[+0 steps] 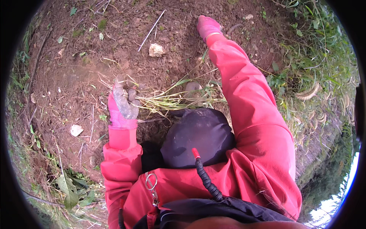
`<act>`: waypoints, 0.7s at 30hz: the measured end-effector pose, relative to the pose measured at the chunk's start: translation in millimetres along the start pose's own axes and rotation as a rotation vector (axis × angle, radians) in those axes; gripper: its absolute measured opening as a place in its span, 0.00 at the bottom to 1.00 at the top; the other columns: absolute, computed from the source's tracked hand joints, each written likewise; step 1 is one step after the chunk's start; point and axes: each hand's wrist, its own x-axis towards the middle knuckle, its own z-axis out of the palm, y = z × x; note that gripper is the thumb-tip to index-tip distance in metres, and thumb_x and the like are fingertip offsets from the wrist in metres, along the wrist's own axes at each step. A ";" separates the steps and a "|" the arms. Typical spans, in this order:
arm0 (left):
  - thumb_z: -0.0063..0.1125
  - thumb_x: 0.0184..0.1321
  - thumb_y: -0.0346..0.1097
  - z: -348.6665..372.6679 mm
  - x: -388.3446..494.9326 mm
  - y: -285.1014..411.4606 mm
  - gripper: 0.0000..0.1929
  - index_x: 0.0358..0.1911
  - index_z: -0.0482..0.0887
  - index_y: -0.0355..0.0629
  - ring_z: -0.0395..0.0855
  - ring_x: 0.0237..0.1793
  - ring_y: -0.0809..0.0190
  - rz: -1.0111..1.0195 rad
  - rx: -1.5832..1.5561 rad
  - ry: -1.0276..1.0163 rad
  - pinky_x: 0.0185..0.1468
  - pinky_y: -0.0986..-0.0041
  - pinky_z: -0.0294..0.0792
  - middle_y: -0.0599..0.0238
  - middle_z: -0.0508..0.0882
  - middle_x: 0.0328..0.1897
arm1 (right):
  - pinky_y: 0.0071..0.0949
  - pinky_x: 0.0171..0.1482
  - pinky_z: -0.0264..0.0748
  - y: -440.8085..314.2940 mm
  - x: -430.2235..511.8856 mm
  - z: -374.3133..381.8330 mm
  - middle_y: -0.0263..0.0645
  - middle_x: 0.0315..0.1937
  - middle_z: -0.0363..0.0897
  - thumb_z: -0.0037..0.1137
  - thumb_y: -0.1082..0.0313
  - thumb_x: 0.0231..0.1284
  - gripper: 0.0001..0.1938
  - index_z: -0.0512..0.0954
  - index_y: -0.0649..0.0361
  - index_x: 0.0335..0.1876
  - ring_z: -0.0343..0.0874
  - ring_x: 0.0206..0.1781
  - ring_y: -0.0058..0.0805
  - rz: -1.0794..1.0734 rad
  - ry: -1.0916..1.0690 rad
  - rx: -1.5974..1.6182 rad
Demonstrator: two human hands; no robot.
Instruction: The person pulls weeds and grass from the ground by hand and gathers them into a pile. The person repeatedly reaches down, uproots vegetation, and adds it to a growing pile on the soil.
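My left hand point(123, 100), in a pink glove with a soil-grey palm, is closed around the root end of a bunch of pulled grass point(164, 101). The yellow-green stems trail to the right across the ground, in front of my dark-clad knee point(197, 137). Farther out, my right arm is stretched forward over the bare brown soil point(174, 34). The gloved right hand point(209, 28) is down at the soil with its back towards me. Its fingers curl out of sight, so whether anything is in them cannot be seen.
A pale stone point(156, 50) lies between my hands, with a dry stick point(151, 31) beyond it. Another white stone point(76, 130) is left of my left wrist. Dense grass point(311, 63) borders the soil on the right; broad-leaved weeds point(68, 190) lie at lower left.
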 end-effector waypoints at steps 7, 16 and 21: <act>0.51 0.65 0.44 3.2 -0.7 3.2 0.24 0.57 0.72 0.34 0.63 0.17 0.75 0.004 -0.014 -0.052 0.34 0.81 0.69 0.76 0.75 0.28 | 0.41 0.28 0.78 -0.9 10.7 -8.3 0.41 0.27 0.82 0.48 0.53 0.64 0.16 0.78 0.60 0.37 0.82 0.23 0.38 0.383 -0.286 0.952; 0.51 0.66 0.46 6.3 5.5 -4.3 0.23 0.54 0.73 0.32 0.60 0.16 0.77 0.020 0.006 -0.014 0.37 0.81 0.72 0.77 0.73 0.26 | 0.21 0.16 0.70 -61.2 -98.0 -62.5 0.33 0.22 0.76 0.46 0.66 0.66 0.09 0.74 0.54 0.47 0.75 0.15 0.20 -0.129 -0.574 1.234; 0.51 0.65 0.48 5.1 2.2 -5.7 0.24 0.54 0.73 0.33 0.65 0.17 0.76 0.043 -0.003 -0.137 0.31 0.83 0.70 0.78 0.75 0.26 | 0.32 0.38 0.79 -58.3 -64.3 -52.7 0.42 0.34 0.83 0.46 0.56 0.64 0.24 0.62 0.50 0.65 0.84 0.30 0.33 -0.230 -0.201 0.590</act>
